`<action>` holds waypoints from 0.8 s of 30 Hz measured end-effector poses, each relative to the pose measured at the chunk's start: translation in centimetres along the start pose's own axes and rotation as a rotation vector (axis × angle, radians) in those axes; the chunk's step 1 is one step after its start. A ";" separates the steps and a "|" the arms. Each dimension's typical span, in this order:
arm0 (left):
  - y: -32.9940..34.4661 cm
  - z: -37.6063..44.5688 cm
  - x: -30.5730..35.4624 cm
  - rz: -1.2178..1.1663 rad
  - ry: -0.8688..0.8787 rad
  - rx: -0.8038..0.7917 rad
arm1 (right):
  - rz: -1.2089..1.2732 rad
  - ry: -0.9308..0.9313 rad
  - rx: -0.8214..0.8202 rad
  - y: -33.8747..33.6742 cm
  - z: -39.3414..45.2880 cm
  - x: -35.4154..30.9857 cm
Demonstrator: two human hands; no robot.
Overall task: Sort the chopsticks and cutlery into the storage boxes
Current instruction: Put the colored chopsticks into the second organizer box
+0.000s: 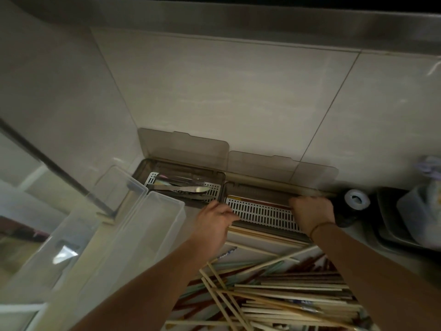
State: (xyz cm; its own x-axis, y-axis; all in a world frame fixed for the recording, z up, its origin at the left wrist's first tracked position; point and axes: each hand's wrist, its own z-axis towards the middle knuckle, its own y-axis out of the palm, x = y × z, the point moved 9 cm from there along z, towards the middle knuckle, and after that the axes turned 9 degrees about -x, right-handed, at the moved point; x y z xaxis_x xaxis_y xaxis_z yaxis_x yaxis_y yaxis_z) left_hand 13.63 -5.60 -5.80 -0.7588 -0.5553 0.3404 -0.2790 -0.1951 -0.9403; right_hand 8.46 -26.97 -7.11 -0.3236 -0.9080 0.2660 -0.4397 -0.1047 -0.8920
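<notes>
Wooden chopsticks point(257, 202) pinched between your hands point(213, 223) point(311, 212) over the right box point(262, 215) could spill if your grip slackens.

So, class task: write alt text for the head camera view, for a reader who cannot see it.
A person's left hand and right hand reach into the open smoked-plastic storage box with white slotted tray, beside a matching box holding metal cutlery. A heap of mixed wooden chopsticks lies nearer the camera.

Left hand point(213, 222) and right hand point(312, 215) outstretched, curled.
</notes>
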 end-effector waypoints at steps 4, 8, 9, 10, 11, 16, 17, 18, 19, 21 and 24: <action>-0.7 -1.6 0.2 -0.076 0.066 0.145 | 0.449 0.002 0.527 -2.3 -5.2 3.0; 1.8 -4.7 2.1 -0.089 0.250 0.132 | 0.534 -0.293 0.670 0.9 -12.7 1.0; 2.9 -5.3 2.9 -0.080 0.283 0.098 | 0.498 -0.314 0.626 2.5 -13.5 0.6; 4.0 -5.7 3.6 -0.078 0.306 0.054 | 0.475 -0.312 0.573 4.2 -13.7 0.6; 5.0 -6.1 4.5 -0.085 0.331 0.013 | 0.461 -0.295 0.525 5.6 -13.5 0.8; 8.2 -7.9 9.0 -0.056 0.407 -0.078 | 0.370 -0.257 0.406 8.1 -12.5 1.6; 8.7 -8.2 9.4 -0.043 0.402 -0.082 | 0.363 -0.275 0.376 7.8 -12.2 1.5; 8.9 -8.5 9.7 -0.040 0.399 -0.078 | 0.363 -0.296 0.350 7.4 -11.9 1.4; 9.1 -8.9 9.9 -0.040 0.402 -0.069 | 0.358 -0.325 0.331 7.1 -11.6 1.2; 9.4 -9.6 10.1 -0.038 0.410 -0.073 | 0.321 -0.381 0.290 6.7 -11.0 0.6; 9.6 -10.4 10.3 -0.058 0.419 -0.104 | 0.258 -0.437 0.253 6.9 -10.6 -0.2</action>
State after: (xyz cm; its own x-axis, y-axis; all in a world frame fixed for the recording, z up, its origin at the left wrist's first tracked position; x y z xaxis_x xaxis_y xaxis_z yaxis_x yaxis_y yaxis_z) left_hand -2.97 -4.77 -11.23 -0.9077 -0.1651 0.3857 -0.3694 -0.1217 -0.9213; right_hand -3.39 -23.17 -9.42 0.0070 -0.9950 -0.0999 -0.1609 0.0975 -0.9821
